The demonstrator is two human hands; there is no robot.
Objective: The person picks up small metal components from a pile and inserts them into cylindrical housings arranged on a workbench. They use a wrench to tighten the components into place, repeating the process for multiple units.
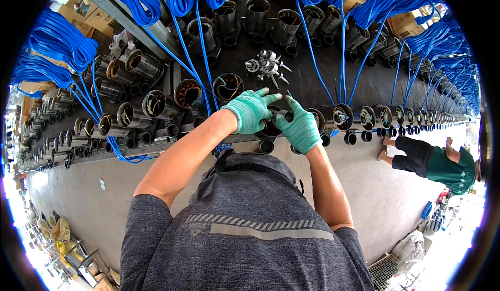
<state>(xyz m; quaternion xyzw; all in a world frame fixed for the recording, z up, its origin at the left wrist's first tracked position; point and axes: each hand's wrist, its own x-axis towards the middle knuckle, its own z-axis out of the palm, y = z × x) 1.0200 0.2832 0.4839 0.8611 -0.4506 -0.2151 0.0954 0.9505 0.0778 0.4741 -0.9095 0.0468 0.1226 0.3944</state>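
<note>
My left hand (252,113), in a green knit glove, has its fingers stretched out over a dark cylindrical motor housing (270,129) at the table's near edge. From the other side my right hand (301,128), gloved the same, curls its thumb and fingers round a small grey metal part (285,115) at the housing's mouth. My fingers partly hide that part and the housing's inside. Just beyond my hands lies a pile of silver rotors with pointed shafts (267,67). Left of my left hand stands an open housing with coloured wires (227,87).
Rows of motor housings (342,117) line the dark table (317,67) on both sides. Coiled blue cables (62,41) hang above, their strands running down to the housings. Cardboard boxes (406,25) stand behind. On the floor at right is another person (435,159) in a green shirt.
</note>
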